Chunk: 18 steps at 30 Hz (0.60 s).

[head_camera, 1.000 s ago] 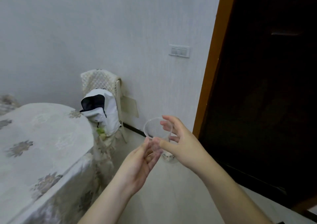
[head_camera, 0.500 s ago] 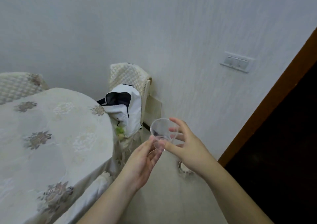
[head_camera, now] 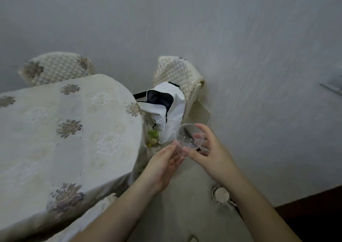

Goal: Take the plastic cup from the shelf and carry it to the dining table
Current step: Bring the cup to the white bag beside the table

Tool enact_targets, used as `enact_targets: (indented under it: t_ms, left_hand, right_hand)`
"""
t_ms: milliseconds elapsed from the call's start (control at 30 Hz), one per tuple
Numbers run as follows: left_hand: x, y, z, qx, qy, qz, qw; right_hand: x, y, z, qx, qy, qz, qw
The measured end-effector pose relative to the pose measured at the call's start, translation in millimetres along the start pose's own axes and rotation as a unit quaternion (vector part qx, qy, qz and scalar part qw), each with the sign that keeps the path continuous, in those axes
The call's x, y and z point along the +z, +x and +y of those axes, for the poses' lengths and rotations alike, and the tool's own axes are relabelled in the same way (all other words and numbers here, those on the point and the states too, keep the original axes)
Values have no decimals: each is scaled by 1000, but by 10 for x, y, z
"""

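Note:
A clear plastic cup point(head_camera: 187, 137) is held in the air in front of me, its open mouth tilted towards the camera. My right hand point(head_camera: 211, 154) grips its rim and side with thumb and fingers. My left hand point(head_camera: 164, 165) is open-palmed beside it, fingertips touching the cup's lower edge. The dining table point(head_camera: 61, 130), covered with a cream floral cloth, lies to the left of both hands. The cup is just past the table's right edge, over the floor.
Two chairs with quilted covers point(head_camera: 177, 75) stand against the grey wall; a white and black bag point(head_camera: 166, 110) sits on the nearer one. A small round white object point(head_camera: 221, 194) lies on the floor by the wall. A dark doorway point(head_camera: 314, 210) is at lower right.
The view has swung left and down, so the table fills more of the frame and the doorway has slid away. Both hands kept their hold on the cup.

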<state>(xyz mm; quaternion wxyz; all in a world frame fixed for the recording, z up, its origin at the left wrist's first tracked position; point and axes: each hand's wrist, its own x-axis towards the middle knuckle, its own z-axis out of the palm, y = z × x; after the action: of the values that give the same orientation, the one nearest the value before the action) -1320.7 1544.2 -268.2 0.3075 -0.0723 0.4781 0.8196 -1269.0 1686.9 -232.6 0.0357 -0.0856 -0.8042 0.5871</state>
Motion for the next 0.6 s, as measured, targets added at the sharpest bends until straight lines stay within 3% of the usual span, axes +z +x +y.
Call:
enact_targets:
  t_ms: [333, 600]
  left_hand:
    - [197, 622, 124, 63, -12, 137, 988]
    - [-233, 588, 367, 104, -36, 238, 965]
  right_hand:
    - [-266, 1016, 194, -27, 11, -122, 992]
    - [382, 1519, 187, -32, 3, -240, 970]
